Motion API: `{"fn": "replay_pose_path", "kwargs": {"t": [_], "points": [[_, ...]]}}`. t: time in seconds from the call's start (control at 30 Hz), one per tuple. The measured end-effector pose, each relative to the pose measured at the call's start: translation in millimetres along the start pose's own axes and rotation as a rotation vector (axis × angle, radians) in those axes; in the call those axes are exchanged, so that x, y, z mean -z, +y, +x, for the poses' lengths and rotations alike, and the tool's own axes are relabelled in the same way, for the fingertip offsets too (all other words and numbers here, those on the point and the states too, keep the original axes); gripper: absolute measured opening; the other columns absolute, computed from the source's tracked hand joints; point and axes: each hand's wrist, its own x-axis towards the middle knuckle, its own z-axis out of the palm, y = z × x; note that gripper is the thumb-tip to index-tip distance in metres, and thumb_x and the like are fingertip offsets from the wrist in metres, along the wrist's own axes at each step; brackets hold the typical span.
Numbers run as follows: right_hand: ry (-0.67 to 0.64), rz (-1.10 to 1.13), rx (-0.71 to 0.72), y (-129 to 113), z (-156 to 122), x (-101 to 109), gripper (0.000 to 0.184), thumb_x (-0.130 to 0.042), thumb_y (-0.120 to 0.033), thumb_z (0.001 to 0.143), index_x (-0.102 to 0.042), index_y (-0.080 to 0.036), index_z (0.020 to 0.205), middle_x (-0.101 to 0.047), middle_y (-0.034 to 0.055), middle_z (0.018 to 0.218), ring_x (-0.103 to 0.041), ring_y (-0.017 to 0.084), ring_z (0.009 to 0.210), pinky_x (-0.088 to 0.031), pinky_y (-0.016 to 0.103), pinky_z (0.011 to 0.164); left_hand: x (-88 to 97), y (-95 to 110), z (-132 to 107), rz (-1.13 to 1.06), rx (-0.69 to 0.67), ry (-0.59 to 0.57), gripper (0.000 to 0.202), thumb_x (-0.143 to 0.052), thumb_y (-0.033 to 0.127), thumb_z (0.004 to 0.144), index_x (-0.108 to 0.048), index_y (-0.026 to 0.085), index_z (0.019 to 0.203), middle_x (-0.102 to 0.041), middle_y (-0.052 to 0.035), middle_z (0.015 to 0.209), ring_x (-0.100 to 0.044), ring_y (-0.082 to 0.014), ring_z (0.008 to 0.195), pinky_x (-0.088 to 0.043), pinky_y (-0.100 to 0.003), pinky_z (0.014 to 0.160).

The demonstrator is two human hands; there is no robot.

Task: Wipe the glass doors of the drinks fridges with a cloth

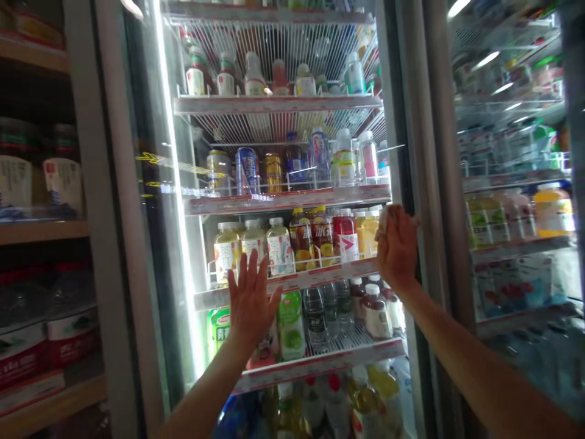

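Note:
My left hand (253, 305) is open, its fingers spread over the glass door (201, 131) of a lit drinks fridge. It appears to lie flat on the pane, in front of the bottled tea (278, 247) on a middle shelf. At the right side of the same door, my right hand (398, 250) presses a pale, crumpled cloth (382, 227) near the metal frame. Parts of the cloth show beyond the fingers on both sides; the rest is hidden under the hand. Light reflections cross the pane.
Behind the glass, wire shelves (292, 198) carry bottles and cans. A second fridge (516, 247) with drinks stands to the right, past the metal door frame (429, 152). Wooden shelves (43, 231) with dark-capped bottles are on the left.

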Motion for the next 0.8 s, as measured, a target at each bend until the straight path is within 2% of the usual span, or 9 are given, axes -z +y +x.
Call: {"fn": "replay_pose_path", "kwargs": {"t": [0.13, 0.2, 0.27, 0.37, 0.43, 0.5, 0.67, 0.73, 0.8], "points": [[-0.129, 0.082, 0.182, -17.9, -68.4, 21.3, 0.061, -0.039, -0.017, 0.089, -0.017, -0.021, 0.146, -0.024, 0.0066, 0.151, -0.02, 0.025, 0.139, -0.03, 0.049, 0.11, -5.2, 10.3, -10.9, -0.015, 0.025, 0.005, 0.07, -0.047, 0.037, 0.088, -0.013, 0.02, 0.146, -0.02, -0.0121, 0.151, -0.009, -0.0264, 0.141, -0.007, -0.049, 0.114], [-0.179, 0.088, 0.251, -16.9, -81.9, 28.0, 0.063, -0.042, -0.017, 0.088, -0.017, -0.023, 0.146, -0.024, 0.0058, 0.151, -0.022, 0.025, 0.139, -0.032, 0.049, 0.109, -6.3, 15.6, -18.5, -0.028, -0.005, -0.01, 0.068, -0.046, 0.036, 0.088, -0.014, 0.02, 0.146, -0.022, -0.0119, 0.151, -0.01, -0.0255, 0.141, -0.007, -0.048, 0.114], [-0.184, 0.069, 0.248, -6.5, -69.6, 27.8, 0.061, -0.04, -0.017, 0.089, -0.017, -0.024, 0.146, -0.025, 0.0057, 0.151, -0.023, 0.024, 0.138, -0.031, 0.049, 0.11, -7.0, 21.0, -25.5, -0.034, -0.024, -0.022, 0.066, -0.045, 0.035, 0.089, -0.015, 0.019, 0.146, -0.025, -0.0126, 0.15, -0.011, -0.0242, 0.141, -0.007, -0.048, 0.114], [-0.1, 0.033, 0.124, 15.0, -31.4, 18.7, 0.058, -0.034, -0.019, 0.092, -0.016, -0.023, 0.146, -0.023, 0.0069, 0.151, -0.021, 0.024, 0.139, -0.028, 0.051, 0.111, -8.2, 30.7, -35.0, -0.058, -0.042, -0.047, 0.065, -0.046, 0.036, 0.088, -0.019, 0.018, 0.145, -0.031, -0.0136, 0.147, -0.013, -0.0233, 0.141, -0.006, -0.048, 0.115], [-0.078, 0.037, 0.09, 23.3, -25.3, 15.8, 0.058, -0.033, -0.019, 0.092, -0.014, -0.023, 0.147, -0.02, 0.0064, 0.152, -0.019, 0.024, 0.14, -0.026, 0.052, 0.112, -9.5, 37.9, -43.1, -0.079, -0.064, -0.073, 0.064, -0.047, 0.037, 0.088, -0.022, 0.018, 0.144, -0.034, -0.0128, 0.146, -0.015, -0.023, 0.141, -0.006, -0.047, 0.115], [-0.124, 0.05, 0.103, 23.4, -50.8, 21.7, 0.06, -0.035, -0.019, 0.092, -0.012, -0.024, 0.147, -0.019, 0.0061, 0.153, -0.018, 0.025, 0.14, -0.027, 0.052, 0.112, -11.1, 44.4, -53.6, -0.097, -0.076, -0.087, 0.065, -0.048, 0.036, 0.087, -0.023, 0.018, 0.144, -0.036, -0.0119, 0.145, -0.015, -0.0223, 0.141, -0.007, -0.046, 0.115], [-0.281, 0.029, 0.102, 10.1, -176.8, 62.1, 0.063, -0.038, -0.017, 0.09, -0.012, -0.02, 0.147, -0.019, 0.01, 0.152, -0.018, 0.027, 0.14, -0.031, 0.054, 0.109, -12.3, 52.5, -77.5, -0.132, -0.062, -0.101, 0.067, -0.051, 0.036, 0.086, -0.021, 0.019, 0.144, -0.035, -0.0123, 0.145, -0.013, -0.0225, 0.141, -0.008, -0.046, 0.115], [-0.319, 0.028, 0.126, 10.7, -193.3, 70.3, 0.063, -0.039, -0.016, 0.089, -0.014, -0.021, 0.147, -0.02, 0.0097, 0.152, -0.02, 0.027, 0.139, -0.032, 0.053, 0.108, -11.0, 53.1, -81.3, -0.138, -0.069, -0.109, 0.068, -0.051, 0.036, 0.086, -0.021, 0.019, 0.144, -0.034, -0.0127, 0.146, -0.013, -0.0235, 0.141, -0.009, -0.047, 0.115], [-0.303, 0.037, 0.124, 15.5, -175.7, 66.7, 0.061, -0.037, -0.016, 0.09, -0.015, -0.023, 0.147, -0.02, 0.0089, 0.152, -0.021, 0.026, 0.139, -0.032, 0.052, 0.109, -9.3, 53.2, -82.9, -0.138, -0.078, -0.11, 0.069, -0.052, 0.036, 0.086, -0.021, 0.019, 0.145, -0.033, -0.0126, 0.146, -0.013, -0.0236, 0.141, -0.01, -0.046, 0.115]]}}
